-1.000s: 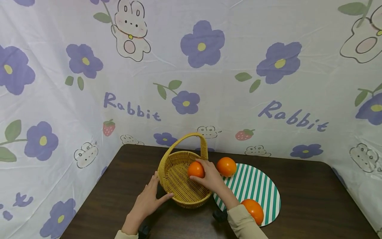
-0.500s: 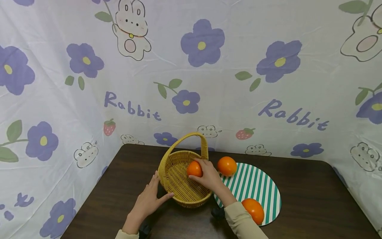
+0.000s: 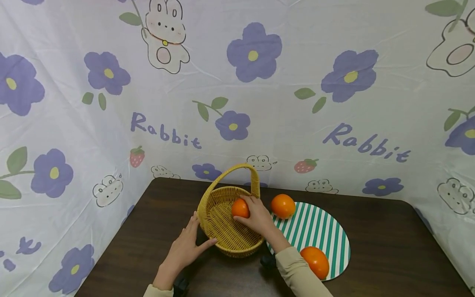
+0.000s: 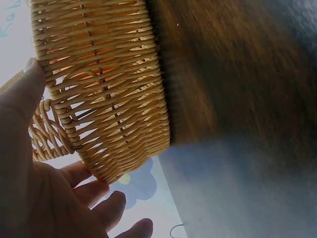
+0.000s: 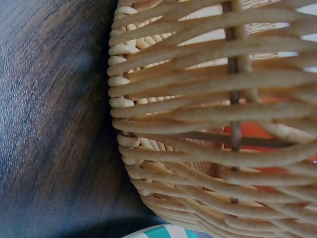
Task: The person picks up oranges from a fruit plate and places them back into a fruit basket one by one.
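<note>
In the head view a yellow wicker basket with a tall arched handle stands on the dark table. My right hand reaches in over its right side and grips an orange between thumb and fingers. Only the left part of that orange shows past the hand. My left hand lies against the basket's left front, with its fingers extended and spread. In the left wrist view, the thumb touches the woven wall near the rim. The right wrist view shows the basket wall close up, with the hand hidden.
Right of the basket lies an oval placemat with green and white stripes. One orange sits at its far left edge, another orange near its front, partly behind the right sleeve. A printed cloth hangs behind the table.
My right hand has moved slightly left inside the basket with the orange in its grip. The left hand stays against the basket.
</note>
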Available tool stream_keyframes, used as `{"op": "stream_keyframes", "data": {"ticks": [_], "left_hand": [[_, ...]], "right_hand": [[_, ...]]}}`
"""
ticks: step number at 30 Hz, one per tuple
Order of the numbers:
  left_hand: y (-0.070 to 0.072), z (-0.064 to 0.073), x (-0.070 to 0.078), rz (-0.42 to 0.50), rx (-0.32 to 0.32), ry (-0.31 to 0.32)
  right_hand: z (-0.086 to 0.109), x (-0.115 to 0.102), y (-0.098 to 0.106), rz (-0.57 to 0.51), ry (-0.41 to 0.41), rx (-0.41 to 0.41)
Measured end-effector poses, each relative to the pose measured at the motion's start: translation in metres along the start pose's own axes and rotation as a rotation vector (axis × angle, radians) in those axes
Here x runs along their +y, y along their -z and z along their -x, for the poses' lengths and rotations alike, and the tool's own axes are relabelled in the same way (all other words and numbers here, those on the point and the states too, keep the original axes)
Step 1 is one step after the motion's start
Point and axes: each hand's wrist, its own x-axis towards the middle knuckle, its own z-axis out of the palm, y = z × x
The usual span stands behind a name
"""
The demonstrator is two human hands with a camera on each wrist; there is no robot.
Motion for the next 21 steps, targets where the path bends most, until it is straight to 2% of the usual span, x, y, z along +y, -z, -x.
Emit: {"op": "stream_keyframes", "data": {"ticks": [21], "left_hand": [[0.0019, -0.0005, 0.0021, -0.002, -0.008, 0.007]], "right_hand": [[0.0, 0.0004, -0.002, 0.057, 0.02, 0.01]]}}
